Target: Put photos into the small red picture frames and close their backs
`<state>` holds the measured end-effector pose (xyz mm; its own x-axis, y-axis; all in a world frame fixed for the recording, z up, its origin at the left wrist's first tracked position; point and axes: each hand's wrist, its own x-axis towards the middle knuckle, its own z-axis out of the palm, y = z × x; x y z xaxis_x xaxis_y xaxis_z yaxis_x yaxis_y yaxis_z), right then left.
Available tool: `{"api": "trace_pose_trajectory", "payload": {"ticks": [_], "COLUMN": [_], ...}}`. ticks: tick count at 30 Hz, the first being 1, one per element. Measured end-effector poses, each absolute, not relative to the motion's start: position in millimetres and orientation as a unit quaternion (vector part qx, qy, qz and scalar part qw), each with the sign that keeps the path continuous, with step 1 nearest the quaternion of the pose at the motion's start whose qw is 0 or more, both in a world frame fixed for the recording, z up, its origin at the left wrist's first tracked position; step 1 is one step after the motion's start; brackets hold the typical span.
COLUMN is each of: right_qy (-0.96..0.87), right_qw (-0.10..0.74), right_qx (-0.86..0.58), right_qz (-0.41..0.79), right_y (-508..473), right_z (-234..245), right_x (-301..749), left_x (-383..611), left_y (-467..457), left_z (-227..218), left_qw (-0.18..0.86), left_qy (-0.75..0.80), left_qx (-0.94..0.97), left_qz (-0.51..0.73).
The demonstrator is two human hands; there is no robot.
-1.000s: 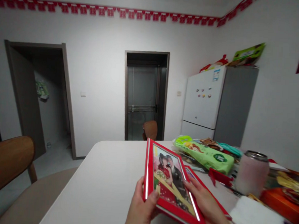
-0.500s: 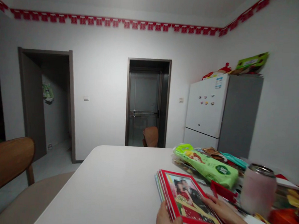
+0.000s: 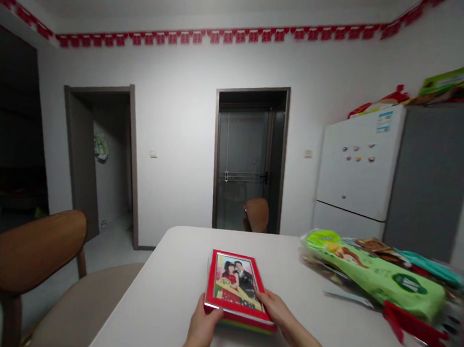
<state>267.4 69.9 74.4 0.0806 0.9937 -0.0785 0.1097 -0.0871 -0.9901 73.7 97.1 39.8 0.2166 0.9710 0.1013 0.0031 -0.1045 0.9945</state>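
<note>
Head view: left hand (image 3: 202, 326) and right hand (image 3: 277, 313) fingers gripping red photo frame (image 3: 236, 285) on table (image 3: 170, 287), green packet (image 3: 375, 276) nearby.

Surface (image 3: 161, 295): framed photo (image 3: 235, 286) lies flat at the near middle, on top of a stack. Left grip (image 3: 202, 326) at its near left corner, right grip (image 3: 276, 312) at its near right edge. Snack packet (image 3: 375, 276) to the right, apart. Chair (image 3: 31, 245) left of the surface; second chair (image 3: 256, 215) behind its far end, before the doorway (image 3: 248, 159). Fridge (image 3: 358, 171) behind right, boxes (image 3: 453, 82) on top.
</note>
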Motion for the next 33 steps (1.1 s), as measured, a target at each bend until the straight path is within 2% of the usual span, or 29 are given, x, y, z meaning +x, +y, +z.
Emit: {"api": "trace_pose_trajectory", "payload": {"ticks": [8,12,15,18,20,21,24,30,33], "right_qy": [-0.524,-0.510,-0.508,-0.537,-0.568,-0.577,-0.567,-0.523,-0.444], "right_qw": [0.427,0.449,0.504,0.562,0.636,0.663,0.696,0.695,0.711], "right_qx": [-0.602,-0.640,-0.637,-0.576,-0.446,-0.373,-0.256,-0.258,-0.279], "right_qz": [0.425,0.358,0.287,0.255,0.271,0.296,0.359,0.421,0.469], "right_y": [107.7,101.8,90.8,67.7,46.9,36.5,12.6,5.5,11.9], "right_z": [79.1,86.5,109.1,146.0,171.4,181.8,197.3,180.4,177.0], "right_x": [234.6,236.2,224.9,196.7,175.4,166.3,150.2,151.0,154.9], "left_x": [40.2,26.3,22.5,31.1,41.1,45.9,55.7,57.0,54.8], "left_y": [119.3,123.1,115.7,92.5,70.4,59.2,33.1,25.9,31.5], "left_z": [43.1,55.9,91.7,148.6,185.8,200.7,222.2,199.9,191.2], "left_qw": [0.522,0.522,0.490,0.473,0.480,0.504,0.562,0.615,0.639], "left_qy": [0.467,0.483,0.469,0.397,0.321,0.218,0.081,0.076,0.117], "left_qx": [0.525,0.490,0.483,0.513,0.545,0.570,0.578,0.533,0.486], "left_qz": [0.483,0.504,0.554,0.596,0.608,0.612,0.586,0.576,0.585]}}
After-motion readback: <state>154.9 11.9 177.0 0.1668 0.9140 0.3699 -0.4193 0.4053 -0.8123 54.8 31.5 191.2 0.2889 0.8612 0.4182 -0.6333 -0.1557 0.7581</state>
